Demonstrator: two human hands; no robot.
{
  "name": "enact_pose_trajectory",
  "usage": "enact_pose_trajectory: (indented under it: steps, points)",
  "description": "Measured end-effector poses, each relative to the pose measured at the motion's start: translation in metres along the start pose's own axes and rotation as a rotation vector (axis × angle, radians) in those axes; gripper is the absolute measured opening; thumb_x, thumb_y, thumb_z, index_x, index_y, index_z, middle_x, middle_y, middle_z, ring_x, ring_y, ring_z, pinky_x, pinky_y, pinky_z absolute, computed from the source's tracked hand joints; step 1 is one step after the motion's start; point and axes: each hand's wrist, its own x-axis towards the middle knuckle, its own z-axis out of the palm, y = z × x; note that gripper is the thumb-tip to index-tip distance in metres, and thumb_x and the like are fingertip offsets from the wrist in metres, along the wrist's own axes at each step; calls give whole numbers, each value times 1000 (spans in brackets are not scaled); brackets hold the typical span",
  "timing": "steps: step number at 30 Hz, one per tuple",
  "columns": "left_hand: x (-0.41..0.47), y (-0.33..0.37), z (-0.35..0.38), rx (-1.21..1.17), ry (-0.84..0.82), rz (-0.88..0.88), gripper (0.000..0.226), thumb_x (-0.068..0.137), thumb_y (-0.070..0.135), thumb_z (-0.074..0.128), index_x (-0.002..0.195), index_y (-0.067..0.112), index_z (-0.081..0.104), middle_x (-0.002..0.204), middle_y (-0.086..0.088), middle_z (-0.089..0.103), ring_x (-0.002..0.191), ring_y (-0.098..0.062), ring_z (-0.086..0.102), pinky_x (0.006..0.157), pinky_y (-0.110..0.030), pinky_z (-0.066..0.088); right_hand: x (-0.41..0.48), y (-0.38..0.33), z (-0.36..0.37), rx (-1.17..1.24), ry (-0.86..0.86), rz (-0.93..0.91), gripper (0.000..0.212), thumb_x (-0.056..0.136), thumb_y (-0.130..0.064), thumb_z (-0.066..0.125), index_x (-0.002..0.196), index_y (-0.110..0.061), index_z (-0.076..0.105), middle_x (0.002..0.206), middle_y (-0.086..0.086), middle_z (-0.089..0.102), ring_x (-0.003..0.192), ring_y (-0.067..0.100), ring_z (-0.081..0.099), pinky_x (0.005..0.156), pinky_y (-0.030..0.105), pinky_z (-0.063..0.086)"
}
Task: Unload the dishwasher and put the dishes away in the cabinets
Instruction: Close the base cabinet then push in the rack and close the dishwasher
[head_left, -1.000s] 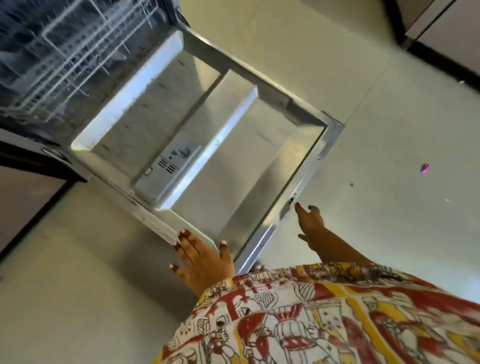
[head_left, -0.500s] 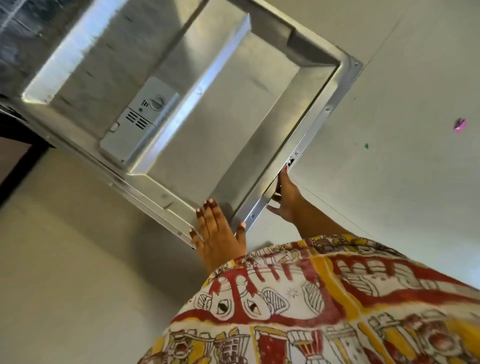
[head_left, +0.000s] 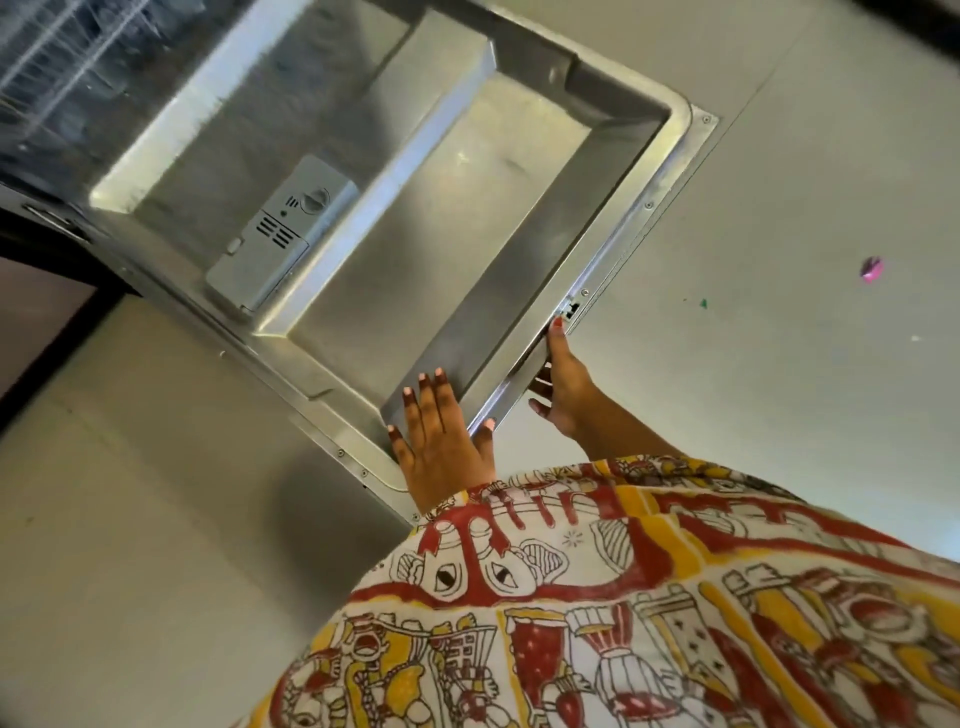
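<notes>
The steel dishwasher door (head_left: 483, 218) hangs open below me, its inner panel facing up. My left hand (head_left: 436, 441) lies flat on the near corner of the panel, fingers straight. My right hand (head_left: 563, 395) holds the door's top edge, thumb on the rim beside the latch and fingers curled underneath. The wire rack (head_left: 62, 67) inside the machine shows at the top left, blurred; I cannot tell what it holds.
A grey detergent dispenser (head_left: 280, 234) sits on the inner panel. A dark cabinet front (head_left: 36, 322) stands left of the machine. Pale floor (head_left: 779, 182) surrounds the door, with a pink scrap (head_left: 871, 269) and a green speck (head_left: 703, 303) to the right.
My right hand reached in and took hold of the door's top edge. My left hand slid from the corner rim further onto the inner panel.
</notes>
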Motion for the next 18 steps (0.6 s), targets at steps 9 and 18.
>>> enact_pose_trajectory:
  steps: [9, 18]
  points:
    - [-28, 1, -100, 62, 242, 75, 70, 91, 47, 45, 150, 24, 14, 157, -4, 18, 146, -25, 11, 114, -49, 2, -95, -52, 26, -28, 20, -62, 65, 87, -62, 46, 131, -14, 46, 124, 7, 58, 115, 28, 52, 88, 38, 43]
    - [-53, 4, -225, 138, 528, 122, 62, 90, 50, 30, 144, 21, 31, 150, -6, 36, 141, -23, 21, 115, -49, -4, -211, -155, 79, -103, -135, -83, 32, 83, -44, 66, 102, -18, 58, 93, -3, 61, 85, 13, 57, 61, 21, 47]
